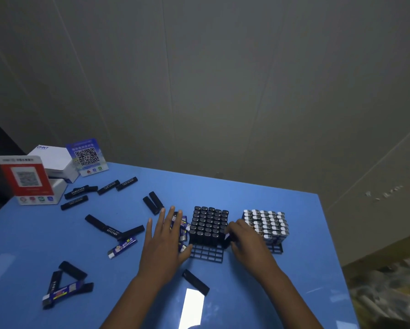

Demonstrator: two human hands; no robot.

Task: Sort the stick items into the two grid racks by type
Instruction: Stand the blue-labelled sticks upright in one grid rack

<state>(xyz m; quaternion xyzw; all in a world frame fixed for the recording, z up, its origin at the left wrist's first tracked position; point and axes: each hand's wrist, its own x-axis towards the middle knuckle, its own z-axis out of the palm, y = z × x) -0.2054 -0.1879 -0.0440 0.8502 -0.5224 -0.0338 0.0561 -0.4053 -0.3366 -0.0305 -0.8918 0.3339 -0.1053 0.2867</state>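
Standing at the far left edge of the blue table [282, 203] is a red-and-white QR-code placard [24, 179], its small print too blurred to read; behind it sits a white box [53, 160] printed "CHNT" in blue, and just right of that box a blue QR-code card [87, 156] leans upright with tiny payment icons along its foot. Taking the black grid rack [207, 252] as the landmark, black sticks [109, 187] bearing white lettering that cannot be made out lie scattered well to its left, toward the far side, with two plain ones [153, 202] side by side nearer it. Closer to the near-left corner, more black sticks and a blue-wrapped stick [60, 292] form a loose triangle, and another blue-wrapped stick [122, 247] with a yellow patch lies left of the rack. The left hand [164, 241] lies flat with fingers straight and spread, resting on a small heap of blue-wrapped sticks [183, 227] touching the rack's left side. The rack holds black sticks upright in most cells, its near rows bare. A single black stick [195, 282] lies on the table in front of it. The right hand [248, 242] has its fingers curled at the rack's right edge; whether it pinches a stick cannot be told. Right of the landmark stands the second rack [276, 248], packed with silver-topped sticks [265, 222].
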